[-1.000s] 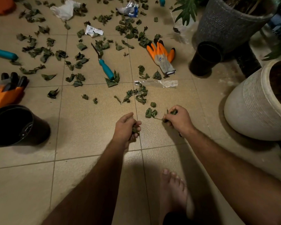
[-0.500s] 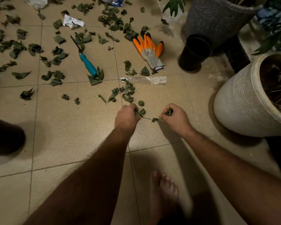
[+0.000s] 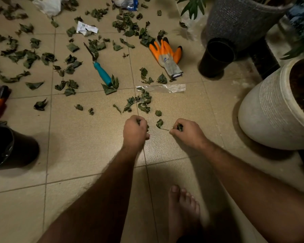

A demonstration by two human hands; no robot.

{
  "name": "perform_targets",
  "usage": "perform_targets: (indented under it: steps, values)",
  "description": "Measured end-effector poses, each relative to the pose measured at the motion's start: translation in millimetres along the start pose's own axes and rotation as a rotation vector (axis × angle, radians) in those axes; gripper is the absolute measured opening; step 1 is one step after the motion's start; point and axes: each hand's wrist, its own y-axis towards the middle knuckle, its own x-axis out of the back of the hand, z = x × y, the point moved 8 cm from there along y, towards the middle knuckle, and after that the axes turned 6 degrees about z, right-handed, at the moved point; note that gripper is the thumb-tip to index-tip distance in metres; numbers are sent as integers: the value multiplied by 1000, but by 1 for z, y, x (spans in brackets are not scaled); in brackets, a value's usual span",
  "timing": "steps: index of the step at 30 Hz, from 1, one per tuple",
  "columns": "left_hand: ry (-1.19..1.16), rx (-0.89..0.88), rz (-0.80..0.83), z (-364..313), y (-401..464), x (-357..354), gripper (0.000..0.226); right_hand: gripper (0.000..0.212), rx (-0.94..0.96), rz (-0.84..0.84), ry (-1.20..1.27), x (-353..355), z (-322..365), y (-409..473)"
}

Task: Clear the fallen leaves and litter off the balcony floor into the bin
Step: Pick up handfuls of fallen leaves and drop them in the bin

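White pot [image 3: 270, 109] right, dark planter [image 3: 242, 20] upper right, black bin [image 3: 16, 148] left edge, glove [image 3: 167, 55], trowel [image 3: 102, 72] and leaves [image 3: 142, 102] strewn across upper floor, both fists centre: left hand [image 3: 134, 133] and right hand [image 3: 189, 132] clutching leaves.

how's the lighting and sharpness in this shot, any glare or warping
Head view: dim, warm light, with soft shadows on the tiled floor under both arms; glare glints off the clear plastic wrapper; wide-angle warping bends the tile lines and the white planter; the bare foot looks soft, the leaves fairly sharp.
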Motion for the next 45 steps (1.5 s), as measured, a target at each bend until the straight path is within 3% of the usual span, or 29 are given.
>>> perform_targets:
  steps: [3, 5, 9, 12, 15, 19, 22, 27, 32, 36, 39, 45]
  values:
    - [-283, 97, 70, 5, 0, -13, 10, 14, -63, -28, 277, 4, -9, -1]
    - [-275, 98, 128, 4, 0, -24, 11, 12, -111, -36, 447, 11, -13, -1]
    - [81, -26, 141, -14, 4, -36, 3, 6, -144, -27, 613, 24, -16, 0]
    - [456, -141, 127, -24, 7, -43, 25, 6, -119, -76, 593, 28, -16, 5]
    - [577, -125, 155, -20, 12, -50, 45, 4, -99, -129, 563, 25, -12, 11]
    - [664, -85, 100, -22, 16, -49, 30, 8, -4, -123, 339, 21, 5, 20]
    - [529, -72, 88, -21, 8, -42, 17, 22, 12, -149, 240, 24, 17, 27]
    - [35, 84, 126, 6, 1, -17, 18, 35, 37, -149, 107, 10, 40, 39]
    - [-197, 136, 199, 12, -3, -5, 9, 43, 20, -139, -22, -1, 52, 47]
    - [-351, 165, 181, 7, -2, 5, 10, 23, 9, -160, -141, -3, 58, 52]
    - [-374, 154, 176, 2, -3, 13, 23, 6, -11, -157, 59, -4, 63, 49]
    - [-620, 248, 35, -18, -48, 35, 10, 13, -149, 22, 855, -6, 97, -19]
